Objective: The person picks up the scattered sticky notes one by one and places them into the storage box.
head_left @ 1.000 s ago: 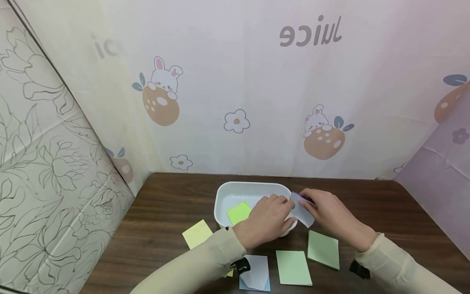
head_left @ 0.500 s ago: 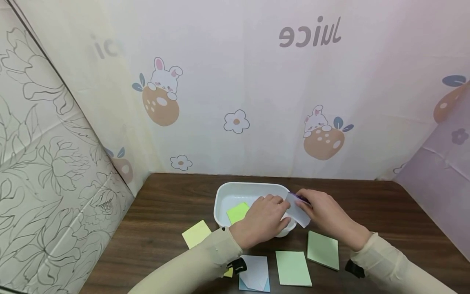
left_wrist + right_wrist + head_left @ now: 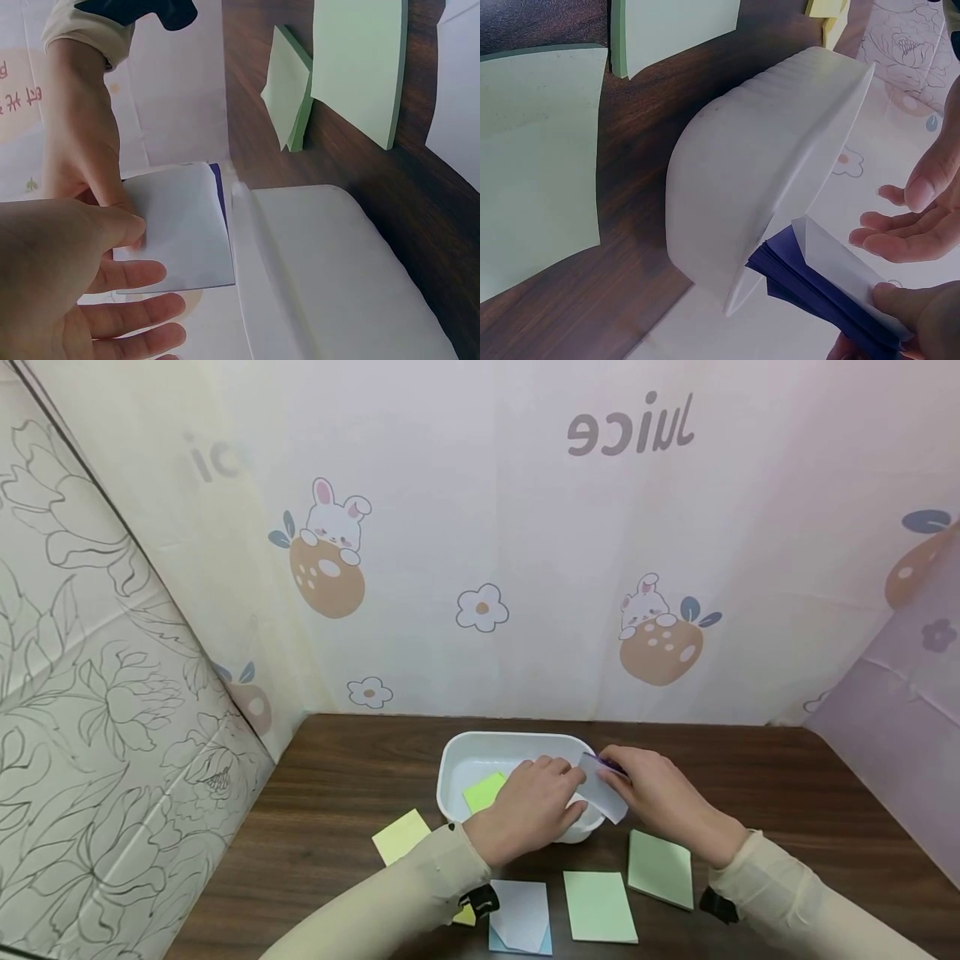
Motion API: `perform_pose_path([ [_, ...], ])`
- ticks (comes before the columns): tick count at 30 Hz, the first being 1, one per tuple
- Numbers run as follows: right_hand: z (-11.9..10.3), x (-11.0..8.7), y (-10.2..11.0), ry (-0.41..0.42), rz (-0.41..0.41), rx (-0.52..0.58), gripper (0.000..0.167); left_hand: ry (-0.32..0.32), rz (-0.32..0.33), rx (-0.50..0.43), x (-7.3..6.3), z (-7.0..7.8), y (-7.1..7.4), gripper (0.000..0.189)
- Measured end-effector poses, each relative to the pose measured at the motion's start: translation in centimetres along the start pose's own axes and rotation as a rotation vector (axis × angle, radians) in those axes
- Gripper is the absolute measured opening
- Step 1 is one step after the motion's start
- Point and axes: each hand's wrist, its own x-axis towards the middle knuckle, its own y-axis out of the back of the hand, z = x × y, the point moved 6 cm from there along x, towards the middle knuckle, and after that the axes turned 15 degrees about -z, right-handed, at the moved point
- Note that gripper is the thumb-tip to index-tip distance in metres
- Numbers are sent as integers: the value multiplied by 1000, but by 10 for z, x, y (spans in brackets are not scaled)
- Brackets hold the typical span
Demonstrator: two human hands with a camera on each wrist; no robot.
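Observation:
My right hand (image 3: 663, 797) pinches a stack of paper, purple with a white sheet on top (image 3: 600, 793), at the right end of a white plastic tub (image 3: 471, 758). In the right wrist view the purple sheets (image 3: 799, 281) fan apart at their free end, right by the tub's rim. My left hand (image 3: 528, 810) hovers over the tub's near side, fingers loosely extended towards the stack. In the right wrist view a gap shows between these fingertips and the paper. Inside the tub lies a lime-green note (image 3: 483, 792), partly hidden behind my left hand.
Along the near side of the dark wood table (image 3: 330, 785) lie a pale yellow note (image 3: 403, 835), a white-and-blue pad (image 3: 521, 914), a light green pad (image 3: 600, 906) and a darker green pad (image 3: 660, 870). Another yellow piece (image 3: 465, 916) is mostly under my left sleeve. Printed curtains stand behind.
Both hands have shifted slightly left, the purple and white stack moving with my right hand further over the tub. The pads on the table stay where they were.

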Motion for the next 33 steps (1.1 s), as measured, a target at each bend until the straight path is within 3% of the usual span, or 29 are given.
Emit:
perform_pose_path([
  [33, -8, 26, -12, 10, -21, -15, 8, 41, 14, 5, -8, -20, -11, 27],
])
